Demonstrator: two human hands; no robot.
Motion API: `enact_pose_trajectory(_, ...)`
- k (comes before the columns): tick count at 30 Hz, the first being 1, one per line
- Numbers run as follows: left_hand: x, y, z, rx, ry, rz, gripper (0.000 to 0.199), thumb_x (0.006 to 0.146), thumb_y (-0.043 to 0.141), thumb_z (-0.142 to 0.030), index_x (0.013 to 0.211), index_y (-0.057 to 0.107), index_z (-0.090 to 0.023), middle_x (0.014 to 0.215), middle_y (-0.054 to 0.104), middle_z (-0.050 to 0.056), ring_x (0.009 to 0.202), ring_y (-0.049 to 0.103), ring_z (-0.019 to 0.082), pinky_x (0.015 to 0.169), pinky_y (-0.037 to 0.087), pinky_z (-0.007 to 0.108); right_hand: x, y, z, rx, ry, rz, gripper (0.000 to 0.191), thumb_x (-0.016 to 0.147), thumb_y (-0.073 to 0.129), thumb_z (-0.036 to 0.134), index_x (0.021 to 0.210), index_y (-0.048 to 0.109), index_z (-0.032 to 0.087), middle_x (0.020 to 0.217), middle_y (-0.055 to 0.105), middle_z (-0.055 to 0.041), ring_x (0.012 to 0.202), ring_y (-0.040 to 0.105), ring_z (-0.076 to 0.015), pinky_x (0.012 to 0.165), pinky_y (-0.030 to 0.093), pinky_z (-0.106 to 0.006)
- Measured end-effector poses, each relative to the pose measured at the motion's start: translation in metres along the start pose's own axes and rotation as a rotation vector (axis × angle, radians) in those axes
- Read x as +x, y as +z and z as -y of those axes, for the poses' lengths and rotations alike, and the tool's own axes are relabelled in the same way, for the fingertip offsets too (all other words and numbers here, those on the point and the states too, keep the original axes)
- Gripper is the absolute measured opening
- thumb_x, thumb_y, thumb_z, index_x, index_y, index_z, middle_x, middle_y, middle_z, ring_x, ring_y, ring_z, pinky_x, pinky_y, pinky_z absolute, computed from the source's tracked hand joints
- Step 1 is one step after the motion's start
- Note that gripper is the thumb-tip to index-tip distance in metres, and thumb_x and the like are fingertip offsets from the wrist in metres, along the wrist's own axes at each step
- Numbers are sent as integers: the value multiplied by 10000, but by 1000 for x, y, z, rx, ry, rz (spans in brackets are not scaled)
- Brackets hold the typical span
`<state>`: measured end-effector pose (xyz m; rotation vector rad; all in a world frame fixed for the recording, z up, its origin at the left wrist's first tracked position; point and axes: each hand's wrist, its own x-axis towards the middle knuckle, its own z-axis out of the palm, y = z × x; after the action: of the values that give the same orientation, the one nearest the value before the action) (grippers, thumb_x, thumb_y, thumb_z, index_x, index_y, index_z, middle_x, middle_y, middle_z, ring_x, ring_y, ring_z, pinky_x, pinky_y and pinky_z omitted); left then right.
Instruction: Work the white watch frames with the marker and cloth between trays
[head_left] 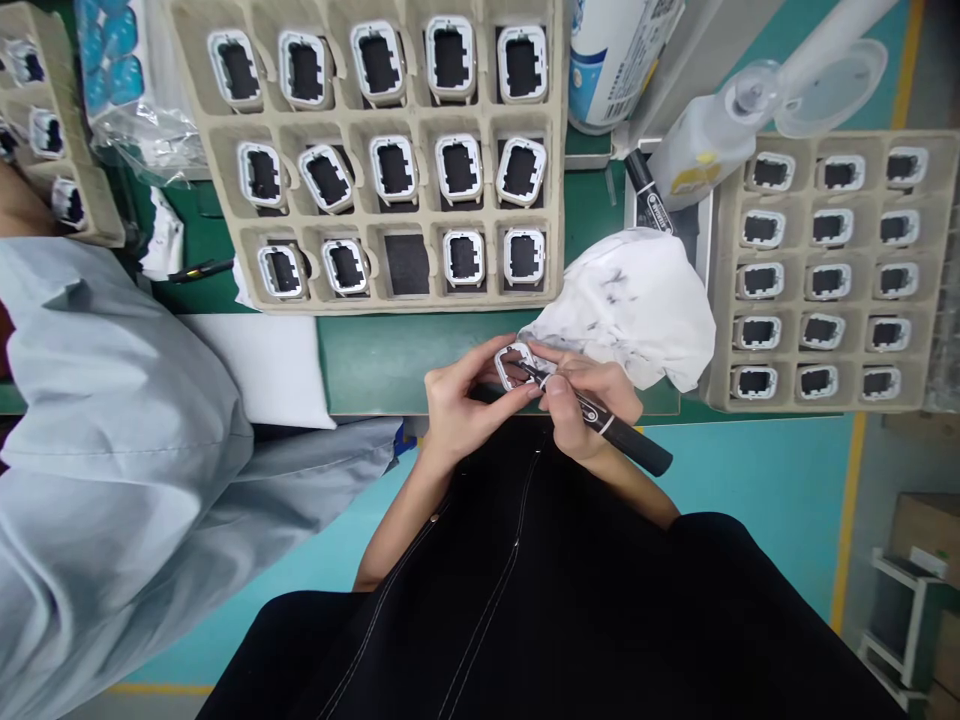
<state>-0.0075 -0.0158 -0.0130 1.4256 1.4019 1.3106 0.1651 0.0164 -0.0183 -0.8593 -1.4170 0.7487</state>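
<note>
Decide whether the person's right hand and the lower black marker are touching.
Touching. The head view shows it plainly: the right hand grips the lower black marker near its tip end, with no gap between them.

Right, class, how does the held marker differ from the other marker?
The held marker is in the right hand; the other marker lies beside the smaller bottle. The held marker shows its tip at the white frame; the other marker shows no tip. Both are black with pale markings.

The markers (631, 444) and bottles (611, 65) are labelled illegibly.
</note>
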Motion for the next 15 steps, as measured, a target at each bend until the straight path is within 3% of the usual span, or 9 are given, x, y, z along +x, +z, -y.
enact_pose_trajectory(5,2,-2,2,27,-1,16,672,979,1051,-617,1512,882,-243,1102,965,69,934,956,241,955,808,338,2,1,0,17,-39,-7,134,1176,742,332,1119,621,350,726,744,122,531,709,-172,993,868,-605)
enact_pose_trajectory(10,5,-7,4,0,58,76,693,996,1035,-600,1597,853,-308,1078,961,46,821,921,212,851,793,311,6,1,2,83,-88,-22,135,1177,736,317,1085,639,339,695,689,134,440,575,-137,933,866,-622)
enact_pose_trajectory(15,5,-10,5,37,48,98,707,1024,993,-637,1632,831,-314,1108,964,67,870,940,249,878,802,349,5,1,4,80,-82,-3,146,1169,733,335,1061,636,344,685,687,134,422,541,-145,962,851,-669)
